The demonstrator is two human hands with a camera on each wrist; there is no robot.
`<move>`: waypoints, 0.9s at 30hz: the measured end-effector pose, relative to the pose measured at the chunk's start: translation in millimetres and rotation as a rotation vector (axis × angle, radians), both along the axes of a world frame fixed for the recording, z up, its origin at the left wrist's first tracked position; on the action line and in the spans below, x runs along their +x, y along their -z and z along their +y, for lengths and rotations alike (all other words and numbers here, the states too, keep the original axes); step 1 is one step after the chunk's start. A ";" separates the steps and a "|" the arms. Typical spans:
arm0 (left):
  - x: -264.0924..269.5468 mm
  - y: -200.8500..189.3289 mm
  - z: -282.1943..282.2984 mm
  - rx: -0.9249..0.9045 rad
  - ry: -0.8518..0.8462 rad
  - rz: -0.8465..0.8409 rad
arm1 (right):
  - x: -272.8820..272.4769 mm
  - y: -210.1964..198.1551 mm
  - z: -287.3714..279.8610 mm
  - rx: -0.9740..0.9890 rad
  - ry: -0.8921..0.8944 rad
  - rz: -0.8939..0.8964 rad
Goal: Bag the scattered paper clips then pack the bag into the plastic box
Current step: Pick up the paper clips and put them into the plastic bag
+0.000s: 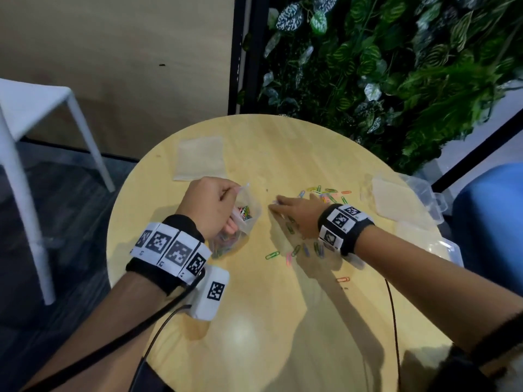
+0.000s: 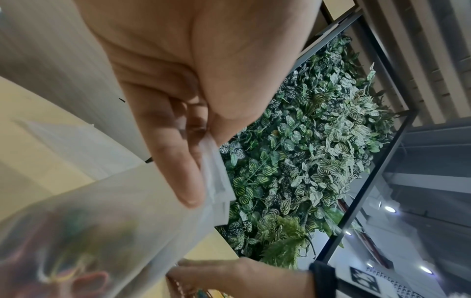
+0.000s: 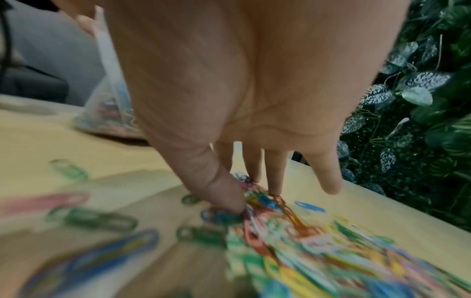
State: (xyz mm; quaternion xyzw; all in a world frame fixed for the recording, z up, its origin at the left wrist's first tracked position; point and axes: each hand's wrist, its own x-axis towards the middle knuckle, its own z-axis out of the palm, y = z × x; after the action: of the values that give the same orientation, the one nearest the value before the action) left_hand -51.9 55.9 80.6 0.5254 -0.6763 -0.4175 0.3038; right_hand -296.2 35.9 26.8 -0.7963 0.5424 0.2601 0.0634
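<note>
Left hand (image 1: 210, 206) pinches the rim of the zip bag (image 1: 243, 222), holding it open. Right hand (image 1: 297, 213), fingers extended with the thumb closing in, rakes paper clips (image 3: 267, 203) on the round table (image 1: 283, 321). Risk: loosely gathered clips may spill short of the bag mouth.

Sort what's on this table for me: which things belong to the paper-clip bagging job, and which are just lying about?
In the job:
clear bag, part-filled, its rim pinched by the left hand
loose paper clips, gathered by the right hand
plastic box at the table's right edge

Lying about:
flat clear bags
white chair
plant wall
</note>
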 end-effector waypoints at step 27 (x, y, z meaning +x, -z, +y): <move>-36.0 12.8 0.7 -0.033 0.032 0.015 | 54.5 -50.8 47.9 -0.013 1.035 -1.866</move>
State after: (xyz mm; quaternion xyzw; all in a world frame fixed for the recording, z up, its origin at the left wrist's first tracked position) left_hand -87.9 56.5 67.8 0.5063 -0.6891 -0.4150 0.3108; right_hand -241.7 83.9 77.6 -0.3534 0.5531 -0.5139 0.5523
